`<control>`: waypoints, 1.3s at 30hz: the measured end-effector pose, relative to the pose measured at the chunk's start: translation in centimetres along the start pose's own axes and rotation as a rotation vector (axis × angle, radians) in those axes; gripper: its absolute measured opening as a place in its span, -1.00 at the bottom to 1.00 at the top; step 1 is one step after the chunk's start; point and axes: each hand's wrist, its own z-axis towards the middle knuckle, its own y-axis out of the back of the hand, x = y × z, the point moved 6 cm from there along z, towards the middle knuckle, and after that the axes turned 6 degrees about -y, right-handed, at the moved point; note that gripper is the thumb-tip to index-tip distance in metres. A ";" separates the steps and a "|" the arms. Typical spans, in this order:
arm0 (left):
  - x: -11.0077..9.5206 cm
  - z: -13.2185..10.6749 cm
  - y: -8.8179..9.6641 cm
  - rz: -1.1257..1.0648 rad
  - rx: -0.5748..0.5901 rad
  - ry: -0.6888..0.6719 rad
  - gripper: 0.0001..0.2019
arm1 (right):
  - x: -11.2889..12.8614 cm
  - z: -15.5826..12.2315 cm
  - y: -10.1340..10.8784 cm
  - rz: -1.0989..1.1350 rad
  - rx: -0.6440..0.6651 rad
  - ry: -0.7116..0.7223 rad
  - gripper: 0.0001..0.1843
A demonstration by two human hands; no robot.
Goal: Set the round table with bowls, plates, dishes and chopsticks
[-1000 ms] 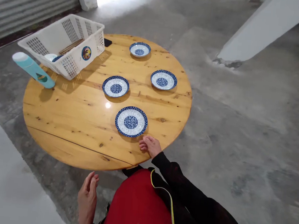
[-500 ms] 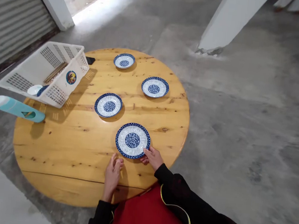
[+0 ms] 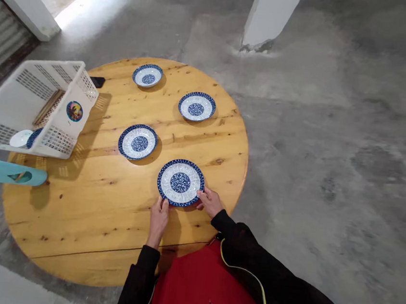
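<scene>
A blue-and-white patterned plate (image 3: 180, 182) is at the near side of the round wooden table. My right hand (image 3: 210, 202) grips its lower right rim, thumb on top and fingers underneath. At the lower left rim, my left hand (image 3: 159, 217) pinches the edge, its fingertips partly hidden. Farther off lie matching plates: one just up and to the left (image 3: 137, 143), another beyond it to the right (image 3: 196, 107), and a third near the far edge (image 3: 147, 75).
On the left of the round table (image 3: 91, 213) stands a white plastic basket (image 3: 57, 141) with chopsticks (image 3: 50, 107) and a small bowl (image 3: 21, 138). A turquoise bottle (image 3: 8, 171) stands nearer me. Behind the basket lies a black phone (image 3: 97, 82). A white pillar (image 3: 270, 16) rises beyond the table.
My left hand has moved up from the tabletop and taken hold of the near plate's rim. My right hand keeps its grip. The view has shifted, so the basket sits farther left.
</scene>
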 end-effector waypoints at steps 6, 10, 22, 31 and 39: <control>0.5 0.4 -0.2 -0.044 0.043 0.017 -0.72 | 0.2 -0.1 -0.1 0.006 0.002 -0.012 -0.57; 0.7 0.3 -0.2 -0.071 0.042 0.032 -0.70 | 0.5 -0.3 0.1 -0.012 -0.002 -0.012 -0.61; 1.3 -0.3 0.8 -0.121 0.041 0.076 -0.69 | 0.5 -1.1 2.8 -0.051 -0.111 -0.030 -0.48; 2.3 1.6 7.0 -0.251 -0.227 0.149 -0.71 | 11.2 4.2 2.1 -0.265 -0.245 0.349 -0.65; 3.7 0.1 8.1 -0.275 -0.287 0.158 -0.73 | 14.2 14.7 -9.7 -0.325 -0.030 0.095 -0.91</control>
